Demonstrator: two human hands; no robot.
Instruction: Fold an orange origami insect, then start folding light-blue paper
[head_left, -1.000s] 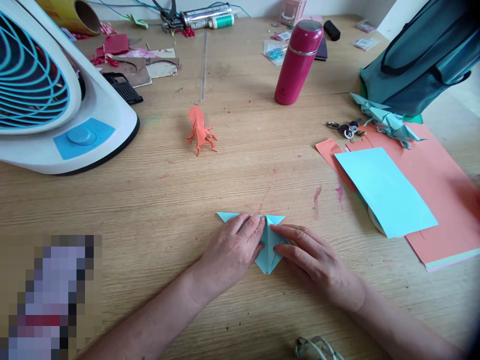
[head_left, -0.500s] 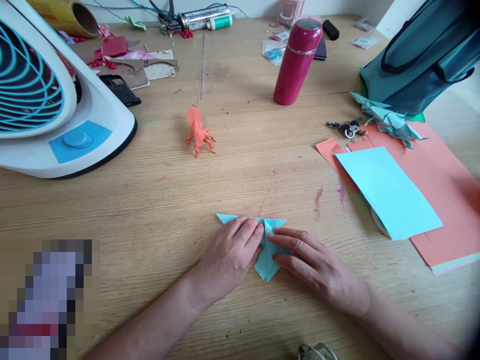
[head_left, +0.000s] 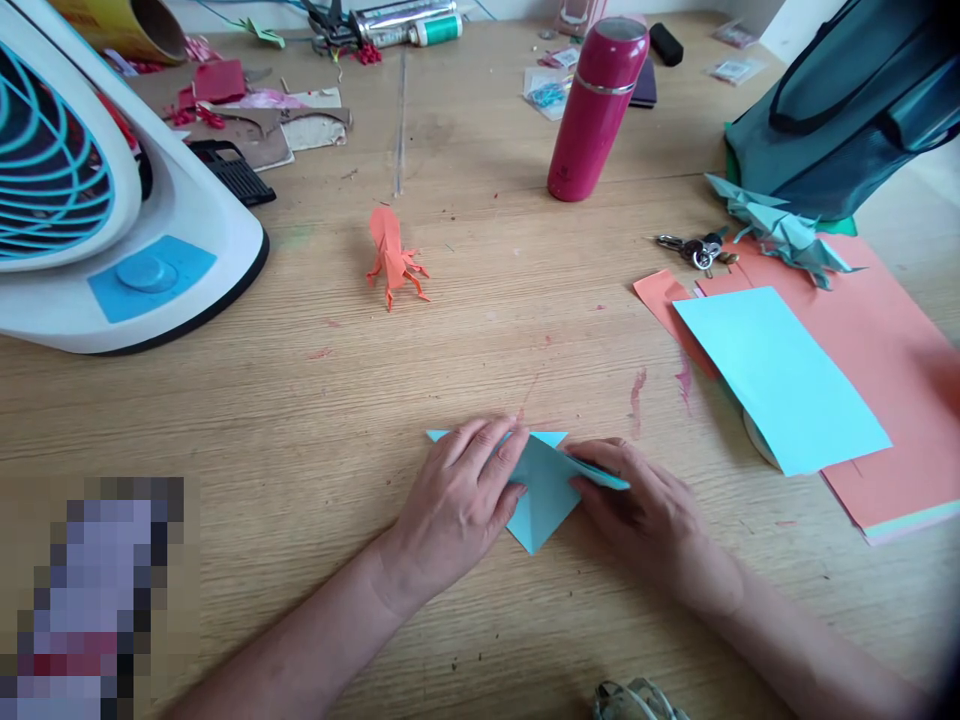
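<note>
A light blue folded paper piece (head_left: pixel 541 490), shaped like a downward triangle, lies on the wooden table (head_left: pixel 480 330) in front of me. My left hand (head_left: pixel 457 500) lies flat on its left half, fingers stretched out and pressing it down. My right hand (head_left: pixel 637 505) pinches the paper's right flap and has it lifted off the table, pulled to the right.
An orange origami insect (head_left: pixel 393 258) stands further back. A white and blue fan (head_left: pixel 97 190) fills the left. A pink bottle (head_left: pixel 592 105), keys (head_left: pixel 694 250), a teal origami figure (head_left: pixel 780 235), a dark bag (head_left: pixel 847 110) and blue and orange sheets (head_left: pixel 780 375) lie to the right.
My right hand went from lying flat on the paper to gripping its right flap and lifting it outward. The left hand stayed pressing on the left side.
</note>
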